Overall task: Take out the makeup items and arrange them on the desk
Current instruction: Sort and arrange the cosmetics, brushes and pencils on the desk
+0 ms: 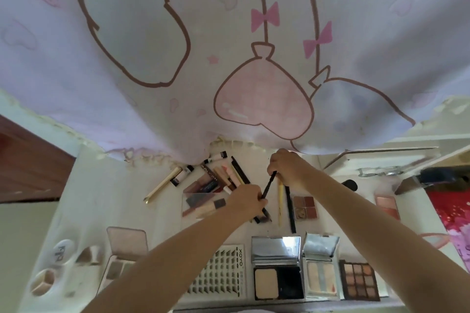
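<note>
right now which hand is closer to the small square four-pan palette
Right. The right hand is just above and slightly left of the four-pan palette; the left hand sits farther off to its left, beyond the yellow brush.

A white desk (162, 213) is carrying the makeup; tubes and pencils (218, 175) are lying heaped at its far edge; a lash tray (218, 272), two mirrored compacts (278, 269) and an eyeshadow palette (360, 281) are sitting in a row along the near edge; a small four-pan palette (304, 207) is lying between.

Both arms outstretched; left hand (248, 199) and right hand (286, 169) curled, pinching.
</note>
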A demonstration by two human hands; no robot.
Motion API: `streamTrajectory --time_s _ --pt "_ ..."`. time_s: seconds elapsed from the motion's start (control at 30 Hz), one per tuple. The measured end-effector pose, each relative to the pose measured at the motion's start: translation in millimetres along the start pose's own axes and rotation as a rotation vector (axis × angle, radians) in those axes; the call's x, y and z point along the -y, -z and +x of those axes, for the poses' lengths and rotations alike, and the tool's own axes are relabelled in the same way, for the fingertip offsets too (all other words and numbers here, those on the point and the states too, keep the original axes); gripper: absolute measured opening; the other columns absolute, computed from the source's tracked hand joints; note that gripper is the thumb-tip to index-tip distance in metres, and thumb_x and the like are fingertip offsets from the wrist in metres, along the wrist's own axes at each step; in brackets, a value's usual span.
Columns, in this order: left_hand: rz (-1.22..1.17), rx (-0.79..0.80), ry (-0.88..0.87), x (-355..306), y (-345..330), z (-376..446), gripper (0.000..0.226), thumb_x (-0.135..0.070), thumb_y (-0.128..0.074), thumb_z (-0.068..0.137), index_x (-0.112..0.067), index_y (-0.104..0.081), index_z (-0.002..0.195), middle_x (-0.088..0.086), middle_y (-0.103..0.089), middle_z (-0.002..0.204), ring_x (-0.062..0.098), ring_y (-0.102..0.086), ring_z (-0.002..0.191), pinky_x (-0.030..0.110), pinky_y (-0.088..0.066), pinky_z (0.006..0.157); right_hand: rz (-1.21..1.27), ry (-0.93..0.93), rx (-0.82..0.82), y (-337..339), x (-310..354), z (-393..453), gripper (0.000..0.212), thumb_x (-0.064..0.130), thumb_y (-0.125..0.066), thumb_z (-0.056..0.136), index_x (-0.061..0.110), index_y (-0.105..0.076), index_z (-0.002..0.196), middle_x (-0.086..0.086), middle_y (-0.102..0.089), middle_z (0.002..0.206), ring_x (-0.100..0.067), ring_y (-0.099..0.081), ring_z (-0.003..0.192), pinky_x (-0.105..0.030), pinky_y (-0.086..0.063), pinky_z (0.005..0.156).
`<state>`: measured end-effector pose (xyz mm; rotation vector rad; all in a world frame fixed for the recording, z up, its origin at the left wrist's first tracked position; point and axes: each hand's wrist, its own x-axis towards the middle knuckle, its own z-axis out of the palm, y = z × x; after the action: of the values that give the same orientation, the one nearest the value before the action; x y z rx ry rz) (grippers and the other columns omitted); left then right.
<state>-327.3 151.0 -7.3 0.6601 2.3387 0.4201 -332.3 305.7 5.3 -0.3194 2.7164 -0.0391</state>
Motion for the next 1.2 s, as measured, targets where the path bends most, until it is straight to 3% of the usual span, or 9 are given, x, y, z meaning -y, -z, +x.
streamTrajectory --time_s 0.17,0.37,0.5,0.63,0.7,0.83,1.0,1.1,1.2 --pt "-0.030 0.040 0.139 -10.0 -23.5 23.2 0.031 -0.028 -0.045 0.093 -0.002 -0.058 0.106 0.013 -0.060 0.112 0.026 -0.054 0.107 0.030 -0.040 0.076 -0.080 0.078 0.136 -17.2 -13.1 26.1 0.033 0.001 -0.048 0.086 0.015 -0.059 0.114 -0.007 -0.048 0.120 -0.024 -0.038 0.114 -0.030 -0.037 0.081" --pt "-0.175 0.037 0.266 -23.9 -43.0 36.1 0.021 -0.015 -0.046 0.092 0.000 -0.057 0.101 0.015 -0.061 0.110 0.026 -0.059 0.101 0.028 -0.042 0.068 -0.067 0.133 0.182 -31.7 -23.3 34.7 0.036 -0.002 -0.049 0.083 0.013 -0.060 0.114 -0.008 -0.047 0.122 -0.024 -0.037 0.115 -0.032 -0.038 0.084" --pt "-0.178 0.070 0.271 -29.0 -44.8 37.1 0.030 -0.025 -0.046 0.093 0.001 -0.058 0.102 0.016 -0.062 0.107 0.028 -0.059 0.100 0.033 -0.047 0.074 -0.031 0.145 0.155 -35.5 -25.7 34.4 0.039 -0.003 -0.052 0.082 0.013 -0.059 0.116 -0.008 -0.047 0.122 -0.023 -0.038 0.114 -0.031 -0.040 0.085" --pt "-0.148 0.047 0.235 -19.7 -37.4 33.2 0.020 -0.025 -0.044 0.092 -0.011 -0.056 0.084 0.003 -0.054 0.082 0.021 -0.056 0.087 0.028 -0.040 0.065 0.042 0.124 0.163 -37.4 -28.4 33.5 0.047 -0.006 -0.050 0.081 0.014 -0.054 0.123 -0.008 -0.045 0.128 -0.023 -0.037 0.118 -0.030 -0.038 0.091" --pt "-0.141 -0.024 0.196 -10.7 -29.3 26.4 0.018 -0.025 -0.045 0.091 -0.013 -0.058 0.093 0.004 -0.058 0.092 0.020 -0.056 0.089 0.026 -0.041 0.066 0.067 0.111 0.122 -38.6 -26.7 30.4 0.045 -0.003 -0.049 0.083 0.014 -0.054 0.124 -0.007 -0.047 0.128 -0.023 -0.037 0.118 -0.029 -0.037 0.093" --pt "-0.113 -0.173 0.168 12.7 -9.7 11.4 0.019 -0.020 -0.044 0.090 -0.010 -0.059 0.098 0.008 -0.065 0.098 0.023 -0.062 0.088 0.029 -0.048 0.067 0.260 -0.031 -0.043 -40.5 -4.3 21.4 0.030 0.009 -0.045 0.089 0.009 -0.060 0.115 -0.010 -0.058 0.118 -0.025 -0.047 0.111 -0.030 -0.039 0.091" --pt "-0.103 -0.356 0.187 43.9 20.2 2.5 0.022 -0.016 -0.045 0.090 -0.007 -0.058 0.104 0.012 -0.062 0.102 0.025 -0.060 0.091 0.030 -0.048 0.073 0.497 -0.266 0.000 -47.3 37.7 20.6 0.022 0.017 -0.048 0.089 0.005 -0.064 0.098 -0.012 -0.065 0.101 -0.025 -0.059 0.093 -0.032 -0.047 0.077" --pt "-0.126 -0.368 0.218 57.7 27.4 -0.2 0.020 -0.015 -0.043 0.090 -0.005 -0.059 0.097 0.014 -0.061 0.099 0.024 -0.060 0.083 0.028 -0.042 0.060 0.518 -0.360 0.000 -53.2 47.5 21.5 0.019 0.013 -0.048 0.088 0.005 -0.062 0.098 -0.012 -0.065 0.102 -0.025 -0.059 0.095 -0.030 -0.045 0.079" --pt "-0.114 -0.346 0.207 65.9 25.4 -5.0 0.018 -0.017 -0.044 0.090 -0.005 -0.057 0.092 0.012 -0.058 0.098 0.021 -0.054 0.077 0.026 -0.037 0.056 0.519 -0.426 0.001 -56.9 50.3 19.6 0.018 0.010 -0.048 0.087 0.005 -0.061 0.097 -0.012 -0.065 0.100 -0.025 -0.059 0.095 -0.029 -0.044 0.077"
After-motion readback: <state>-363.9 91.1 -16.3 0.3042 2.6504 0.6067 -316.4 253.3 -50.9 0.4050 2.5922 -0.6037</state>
